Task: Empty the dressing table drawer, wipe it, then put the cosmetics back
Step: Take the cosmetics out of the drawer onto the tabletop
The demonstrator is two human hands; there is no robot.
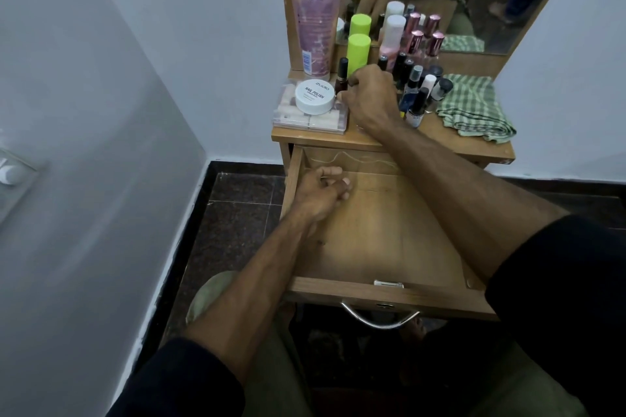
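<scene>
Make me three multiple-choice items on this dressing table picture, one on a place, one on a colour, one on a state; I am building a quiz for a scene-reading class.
1. Where does the checked cloth lie?
A. In the drawer
B. On the tabletop's right side
C. On the floor

2. What colour is the cap of the bottle behind the right hand?
A. Lime green
B. Red
C. Black

3. In what state is the drawer?
A. Shut
C. Pulled open, full of cosmetics
B. Pulled open, no cosmetics showing inside

Answers:
1 B: the cloth sits folded on the tabletop, right of the small bottles.
2 A: the cap is bright lime green.
3 B: bare wood shows inside, with only the left hand resting there; the cosmetics stand on top.
</scene>
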